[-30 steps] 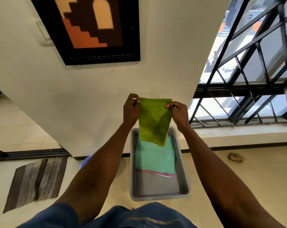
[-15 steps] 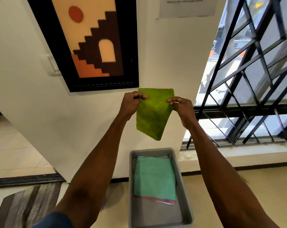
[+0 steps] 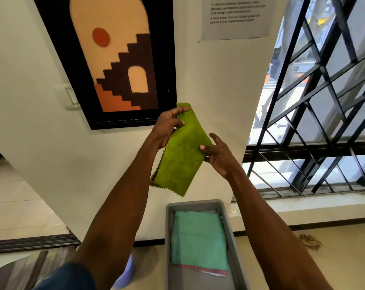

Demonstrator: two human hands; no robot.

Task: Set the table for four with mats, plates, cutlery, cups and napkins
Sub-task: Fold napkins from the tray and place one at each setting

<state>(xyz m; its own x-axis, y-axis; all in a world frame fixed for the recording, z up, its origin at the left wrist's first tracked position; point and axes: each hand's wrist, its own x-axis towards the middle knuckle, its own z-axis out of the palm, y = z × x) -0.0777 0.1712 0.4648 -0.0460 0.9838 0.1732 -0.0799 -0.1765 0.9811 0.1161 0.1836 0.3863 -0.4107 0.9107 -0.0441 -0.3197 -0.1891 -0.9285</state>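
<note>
Head view, looking down past both forearms toward a wall and the floor. The white wall (image 3: 219, 80) filled most of the field and carried a black-framed picture (image 3: 118, 65) of stepped shapes, with a printed sheet (image 3: 234, 16) pinned just to its right. A black window grille (image 3: 315, 105) occupied the right side. On the floor stood a grey tray (image 3: 229, 227), holding a stack of folded napkins with a teal napkin (image 3: 198, 241) uppermost and a pink-edged one showing beneath its near edge. A striped floor mat (image 3: 20, 271) lay at lower left. The green napkin (image 3: 179, 158) was held in the air above the tray, well apart from it, folded over and hanging on a slant. The left hand (image 3: 167, 128) had its grip clamped on the napkin's upper end, thumb and fingers pinching the cloth. The right hand (image 3: 219, 153) had its grip clamped on the napkin's right edge, thumb in front and fingers behind.
</note>
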